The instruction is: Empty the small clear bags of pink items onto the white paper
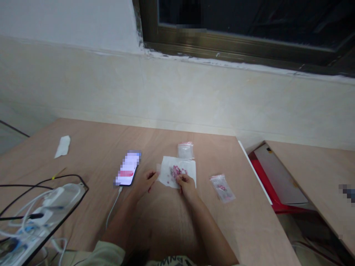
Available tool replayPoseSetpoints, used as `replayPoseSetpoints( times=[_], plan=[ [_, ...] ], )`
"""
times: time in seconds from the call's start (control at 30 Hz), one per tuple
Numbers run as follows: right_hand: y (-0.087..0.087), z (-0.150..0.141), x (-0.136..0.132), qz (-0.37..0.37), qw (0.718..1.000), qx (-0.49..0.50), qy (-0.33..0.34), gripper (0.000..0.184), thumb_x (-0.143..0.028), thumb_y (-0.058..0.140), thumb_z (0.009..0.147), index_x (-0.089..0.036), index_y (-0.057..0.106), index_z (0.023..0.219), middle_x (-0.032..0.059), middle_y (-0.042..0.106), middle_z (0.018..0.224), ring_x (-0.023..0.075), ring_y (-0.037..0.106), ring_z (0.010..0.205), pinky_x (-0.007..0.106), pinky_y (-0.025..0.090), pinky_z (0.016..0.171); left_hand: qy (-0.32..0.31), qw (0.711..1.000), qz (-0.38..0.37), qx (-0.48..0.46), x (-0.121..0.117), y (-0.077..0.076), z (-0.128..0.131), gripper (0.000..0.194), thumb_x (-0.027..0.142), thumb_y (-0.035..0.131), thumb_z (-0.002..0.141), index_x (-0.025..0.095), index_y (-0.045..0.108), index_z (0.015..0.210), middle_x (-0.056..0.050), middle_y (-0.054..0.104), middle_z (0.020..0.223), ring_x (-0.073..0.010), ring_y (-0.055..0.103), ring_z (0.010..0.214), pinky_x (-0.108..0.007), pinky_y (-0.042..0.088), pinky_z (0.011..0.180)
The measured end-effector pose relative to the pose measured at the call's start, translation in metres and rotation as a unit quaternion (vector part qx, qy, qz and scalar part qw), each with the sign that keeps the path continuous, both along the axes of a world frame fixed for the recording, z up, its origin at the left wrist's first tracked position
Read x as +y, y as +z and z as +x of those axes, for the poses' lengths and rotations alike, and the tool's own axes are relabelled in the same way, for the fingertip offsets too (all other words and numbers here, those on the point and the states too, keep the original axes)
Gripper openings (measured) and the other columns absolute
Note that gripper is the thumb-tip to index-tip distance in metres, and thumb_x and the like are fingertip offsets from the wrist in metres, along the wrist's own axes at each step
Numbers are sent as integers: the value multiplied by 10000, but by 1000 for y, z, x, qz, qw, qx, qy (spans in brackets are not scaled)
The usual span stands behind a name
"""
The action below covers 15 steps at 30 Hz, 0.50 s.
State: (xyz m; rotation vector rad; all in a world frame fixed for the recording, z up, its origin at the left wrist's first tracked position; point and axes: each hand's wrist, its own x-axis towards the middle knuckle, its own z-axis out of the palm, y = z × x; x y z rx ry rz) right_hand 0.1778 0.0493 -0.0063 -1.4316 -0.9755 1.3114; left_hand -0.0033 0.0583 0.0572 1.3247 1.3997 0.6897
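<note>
A white sheet of paper [166,168] lies before me with a pile of small pink and red bead-like pieces [176,170] on it. My right hand [187,184] is closed in a pinch at the pile's near edge; what is between its fingertips is too small to make out. Left of the paper, my left hand [146,180] is closed on what looks like a small clear plastic bag [158,168], with a red bit below the fingers. One clear zip bag [185,150] touches the paper's far edge. Another zip bag [222,188], with pink pieces inside, lies to the right.
A lit phone [128,169] with a white cable [113,208] lies left of my hands. At the near left is a power strip [59,201] with tangled cables. A white scrap [63,146] lies far left. Beyond the table's right edge is a red item [266,181].
</note>
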Motion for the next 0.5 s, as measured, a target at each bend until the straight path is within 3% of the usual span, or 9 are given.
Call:
replayPoseSetpoints(
  times=[0.1, 0.2, 0.5],
  plan=[
    [1, -1, 1, -32, 999, 19, -31, 322, -491, 624, 582, -198, 501, 537, -74, 410, 367, 63, 281, 297, 218, 214, 331, -4, 1000, 15, 7, 3, 8, 5, 349, 497, 453, 727, 195, 399, 562, 102, 311, 402, -64, 311, 333, -194, 234, 353],
    [7, 0, 1, -40, 999, 32, -10, 361, -531, 616, 585, -194, 497, 543, -74, 410, 356, 64, 285, 283, 217, 206, 312, -16, 999, 31, 1, 6, 14, 10, 323, 468, 451, 744, 193, 417, 578, 94, 324, 423, -65, 312, 357, -199, 232, 370],
    [13, 2, 0, -49, 998, 44, 2, 430, -605, 601, 555, -204, 455, 505, -82, 367, 303, 63, 274, 248, 209, 174, 276, -31, 997, 64, -8, 9, 16, 17, 316, 430, 450, 759, 192, 404, 556, 81, 314, 440, -72, 298, 408, -201, 228, 389]
  ],
)
